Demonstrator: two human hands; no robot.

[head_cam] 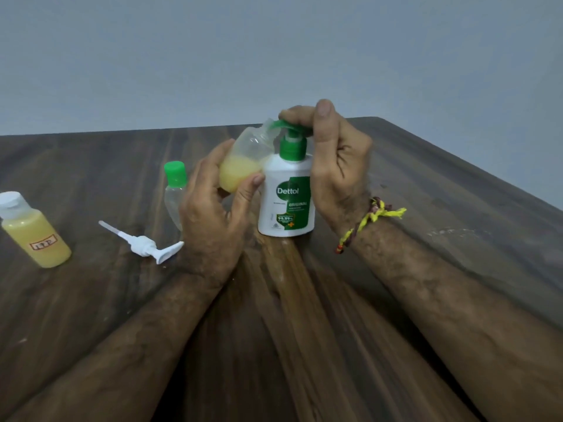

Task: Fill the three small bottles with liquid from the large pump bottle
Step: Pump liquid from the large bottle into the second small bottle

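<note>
The large white pump bottle [286, 202] with a green pump head stands upright at the table's middle. My right hand [335, 156] curls over the pump head from above. My left hand [213, 202] grips a small clear bottle [243, 161], tilted with its open mouth under the green nozzle; yellow liquid fills its lower part. A second small bottle [175, 190] with a green cap stands just behind my left hand, looking clear inside. A third small bottle [35, 231] with a white cap and a label stands at the far left, holding yellow liquid.
A loose white pump with its dip tube [143, 243] lies on the dark wooden table [426, 208] between the left bottle and my left hand. The table's far edge meets a grey wall; its right edge runs diagonally.
</note>
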